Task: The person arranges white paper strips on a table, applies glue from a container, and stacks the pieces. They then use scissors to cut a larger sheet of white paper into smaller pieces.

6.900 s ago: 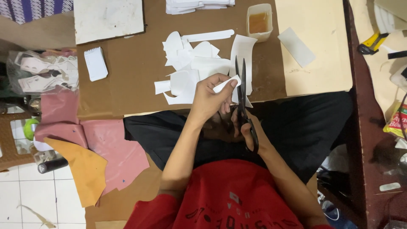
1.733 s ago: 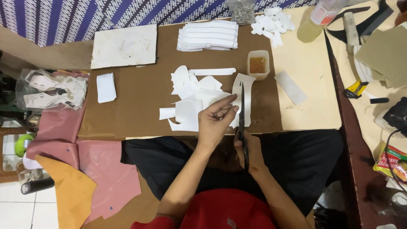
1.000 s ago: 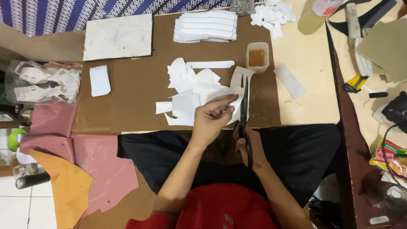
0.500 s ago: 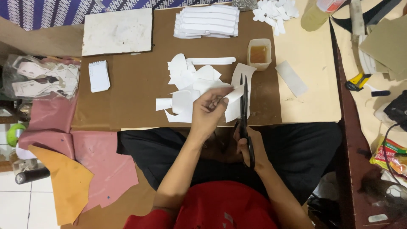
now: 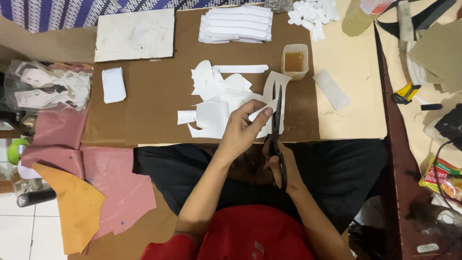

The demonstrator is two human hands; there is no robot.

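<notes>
Surface: a brown board (image 5: 159,101) is lying on the counter, with a black cloth (image 5: 337,168) spreading over the person's lap below it.
Left hand: the left hand (image 5: 243,130) is pinching a small white piece (image 5: 262,111) between thumb and fingers (image 5: 257,120), holding it just above the board's near edge.
Right hand: the right hand (image 5: 279,166) is gripping the handles of the black scissors (image 5: 275,125), fingers closed through the loops; the blades are pointing away from the body and lying almost together against the piece.
Where the piece is: it is sitting right beside the blades, over the heap of white offcuts (image 5: 216,98).
Doing it well, as I judge: the left hand should be turning the piece into the blades rather than the scissors chasing the line, with fingertips staying clear of the edge.
Cutting: short bites near the pivot are likely giving the cleanest curve.
Nearby: a stack of white strips (image 5: 236,24), a small cup of amber liquid (image 5: 294,60) and pink sheets (image 5: 110,188) are lying well apart.
</notes>
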